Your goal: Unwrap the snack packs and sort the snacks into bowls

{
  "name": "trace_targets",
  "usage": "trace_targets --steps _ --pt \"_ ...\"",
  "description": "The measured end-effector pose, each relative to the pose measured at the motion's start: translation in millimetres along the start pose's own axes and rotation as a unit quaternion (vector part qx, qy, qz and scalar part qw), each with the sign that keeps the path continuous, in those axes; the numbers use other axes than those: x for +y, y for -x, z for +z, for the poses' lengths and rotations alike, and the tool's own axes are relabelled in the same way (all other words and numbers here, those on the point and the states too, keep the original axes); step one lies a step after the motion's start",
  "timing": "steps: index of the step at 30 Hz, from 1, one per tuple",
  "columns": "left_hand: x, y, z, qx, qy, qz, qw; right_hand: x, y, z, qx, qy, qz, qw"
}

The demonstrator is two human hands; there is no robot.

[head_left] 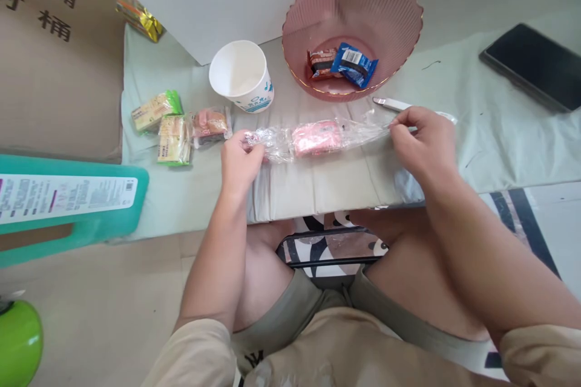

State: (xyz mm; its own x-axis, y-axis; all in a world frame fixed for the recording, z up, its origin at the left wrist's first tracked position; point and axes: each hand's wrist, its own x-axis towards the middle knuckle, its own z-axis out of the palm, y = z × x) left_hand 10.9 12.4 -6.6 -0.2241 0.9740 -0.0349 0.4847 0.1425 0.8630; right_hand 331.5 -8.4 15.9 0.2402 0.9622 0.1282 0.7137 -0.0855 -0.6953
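Note:
A clear plastic bag with a pink snack packet inside lies stretched across the pale cloth. My left hand is closed on the bag's left end. At the right end, my right hand pinches the plastic. Just behind the right hand lies a small metal tool. A pink ribbed bowl beyond the bag holds a brown packet and a blue packet.
A white paper cup stands left of the bowl. Several wrapped snacks lie at the left on the cloth. A dark phone rests at the far right. A teal stool and cardboard box stand at the left.

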Motion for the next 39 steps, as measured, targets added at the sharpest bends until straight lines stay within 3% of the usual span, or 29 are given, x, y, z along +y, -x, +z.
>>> trace_targets --steps 3,6,10,14,17,23,28,31,36,39 --pt "4.4 3.3 -2.1 0.01 -0.013 0.059 0.998 -5.5 5.5 1.4 -0.01 0.001 -0.121 0.993" --pt "13.3 7.0 -2.7 -0.021 -0.039 0.111 0.993 -11.5 8.5 9.0 -0.082 0.017 -0.219 0.972" --pt "20.0 10.6 -7.1 -0.022 -0.086 0.168 0.982 -11.3 7.0 18.2 -0.129 0.04 -0.214 0.967" --pt "20.5 12.9 -11.6 -0.015 -0.09 0.156 0.983 -16.0 9.5 11.4 -0.111 0.024 -0.197 0.974" --pt "20.1 14.7 -11.6 0.003 -0.084 0.161 0.983 -23.9 17.1 2.7 -0.092 0.029 -0.224 0.97" --pt "23.7 23.6 -4.5 -0.11 -0.169 0.228 0.952 -30.4 33.0 2.2 -0.118 0.067 -0.262 0.956" --pt "36.2 34.3 -9.0 -0.081 -0.136 0.274 0.949 -27.5 36.9 2.8 -0.132 0.086 -0.285 0.946" --pt "44.5 42.2 -13.9 -0.078 -0.123 0.304 0.942 -27.8 37.4 -0.3 -0.17 0.089 -0.307 0.932" --pt "44.9 48.2 -12.7 -0.134 -0.221 0.289 0.922 -30.1 41.8 -2.3 -0.275 0.087 -0.382 0.878" --pt "43.6 49.3 -11.4 -0.149 -0.245 0.293 0.912 -30.8 46.4 -1.8 -0.329 0.065 -0.393 0.856"
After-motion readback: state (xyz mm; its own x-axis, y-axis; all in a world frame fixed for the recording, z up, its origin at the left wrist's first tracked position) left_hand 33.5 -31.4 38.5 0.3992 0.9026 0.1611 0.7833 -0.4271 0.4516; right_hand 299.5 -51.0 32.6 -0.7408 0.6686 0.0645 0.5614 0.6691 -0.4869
